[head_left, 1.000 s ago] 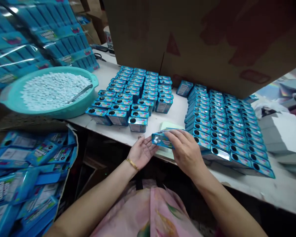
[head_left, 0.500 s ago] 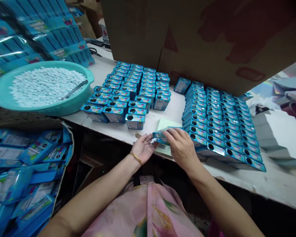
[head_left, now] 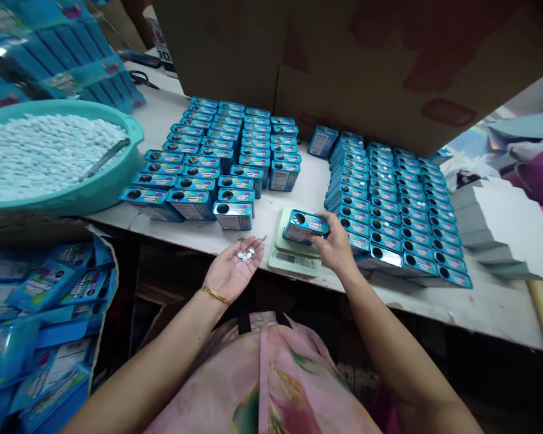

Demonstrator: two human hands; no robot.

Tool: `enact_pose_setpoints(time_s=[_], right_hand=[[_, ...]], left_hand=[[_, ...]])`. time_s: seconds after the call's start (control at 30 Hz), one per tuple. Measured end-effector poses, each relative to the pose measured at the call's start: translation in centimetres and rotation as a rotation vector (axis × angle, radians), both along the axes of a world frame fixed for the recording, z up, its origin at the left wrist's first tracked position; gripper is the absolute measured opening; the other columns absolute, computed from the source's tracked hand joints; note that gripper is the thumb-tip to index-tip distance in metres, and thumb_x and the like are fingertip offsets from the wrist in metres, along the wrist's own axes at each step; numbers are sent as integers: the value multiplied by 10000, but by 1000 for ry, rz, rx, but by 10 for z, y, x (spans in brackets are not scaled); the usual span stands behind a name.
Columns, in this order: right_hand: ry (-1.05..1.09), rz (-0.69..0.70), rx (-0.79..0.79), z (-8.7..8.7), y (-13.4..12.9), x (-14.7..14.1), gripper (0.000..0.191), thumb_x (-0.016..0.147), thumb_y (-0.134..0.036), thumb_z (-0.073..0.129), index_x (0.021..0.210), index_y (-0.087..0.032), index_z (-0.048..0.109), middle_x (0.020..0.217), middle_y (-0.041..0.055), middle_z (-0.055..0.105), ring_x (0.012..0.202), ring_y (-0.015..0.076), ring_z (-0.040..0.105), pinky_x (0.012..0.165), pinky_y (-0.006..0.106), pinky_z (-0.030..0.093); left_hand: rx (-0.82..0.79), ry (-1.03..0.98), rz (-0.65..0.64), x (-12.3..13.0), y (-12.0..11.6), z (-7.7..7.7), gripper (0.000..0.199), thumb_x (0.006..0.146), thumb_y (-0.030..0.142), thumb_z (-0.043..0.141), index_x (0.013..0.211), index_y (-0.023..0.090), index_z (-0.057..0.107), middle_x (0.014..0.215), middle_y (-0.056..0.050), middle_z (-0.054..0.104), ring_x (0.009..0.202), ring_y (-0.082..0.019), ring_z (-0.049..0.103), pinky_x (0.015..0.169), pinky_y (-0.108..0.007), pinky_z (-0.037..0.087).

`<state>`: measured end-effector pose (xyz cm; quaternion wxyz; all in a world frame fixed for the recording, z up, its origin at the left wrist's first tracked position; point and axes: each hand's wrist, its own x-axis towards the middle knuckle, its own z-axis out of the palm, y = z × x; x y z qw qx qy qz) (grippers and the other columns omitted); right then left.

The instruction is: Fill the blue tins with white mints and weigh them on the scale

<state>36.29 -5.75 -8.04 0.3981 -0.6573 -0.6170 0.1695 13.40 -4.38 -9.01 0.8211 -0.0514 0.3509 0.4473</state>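
My left hand (head_left: pixel 235 268) is open, palm up, at the table's front edge, with several small white candies (head_left: pixel 246 255) lying loose on the palm. With thumb and fingers, my right hand (head_left: pixel 335 242) grips the right end of a blue candy tin (head_left: pixel 306 225). The tin is upright on a pale green weighing scale (head_left: pixel 294 260), its round dark opening facing up at the left end. To the right of that hand stand packed rows of similar blue tins (head_left: pixel 389 214). Another group of blue tins (head_left: pixel 208 160) stands on the left.
A turquoise basin (head_left: pixel 133 135) of white candies with a metal scoop (head_left: pixel 104 160) stands at the left. Below it, a carton (head_left: pixel 111 277) holds jumbled blue tins. A large cardboard box (head_left: pixel 326 72) rises behind the rows. White folded card (head_left: pixel 507 223) lies at the right.
The tin tilted over my left palm is now upright on the scale, still in my right hand. My left hand has drawn away to the left with candies on it. The view has shifted.
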Motion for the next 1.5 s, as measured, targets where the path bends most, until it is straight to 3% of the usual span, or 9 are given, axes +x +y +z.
enact_pose_setpoints(time_s=[0.07,0.17,0.33,0.5,0.67,1.07,1.5], right_hand=[[-13,0,55,5,-5,3,490,704,-274,573,1166,-198,428,1109,70,522,982,205,510,837,367,425],[-74,-27,192,26,-20,7,516,738,-315,565,1218,-215,406,1242,89,442,1118,222,437,913,410,388],[-133,-167,320,54,-53,15,261,774,-258,542,1032,-227,572,1140,68,532,1066,217,492,919,445,390],[-73,-318,368,46,-72,29,169,758,-180,562,916,-197,619,1015,57,589,975,198,548,894,447,408],[-30,-354,355,37,-68,34,141,759,-176,560,884,-188,624,979,53,601,946,191,562,875,439,420],[-117,-203,278,35,-52,20,187,775,-227,535,946,-211,607,1011,58,597,975,195,544,883,426,416],[-314,1,162,33,-30,8,422,774,-290,539,1184,-238,455,1216,77,469,1131,228,425,940,440,361]], left_hand=[[-11,10,-1,-5,-3,0,212,798,92,427,927,38,587,953,-169,621,984,-236,567,809,-359,505],[-30,23,-23,-9,-10,-3,221,795,74,435,957,46,582,958,-159,620,972,-226,574,813,-357,506],[-34,75,-99,-11,-30,-12,251,780,20,448,992,54,576,972,-154,617,931,-191,592,810,-303,507],[-38,130,-158,-16,-43,-29,288,769,-12,446,1023,54,566,1013,-163,603,883,-163,604,768,-250,514],[-45,175,-142,-19,-43,-38,294,769,-16,445,1013,80,577,907,-125,630,725,-109,614,651,-199,525],[-73,143,-99,-28,-36,-35,296,775,3,433,1034,55,566,982,-165,607,901,-183,600,762,-269,522],[0,226,-123,-37,-39,-39,287,747,-33,461,971,85,597,898,-123,624,709,-96,606,625,-165,512]])
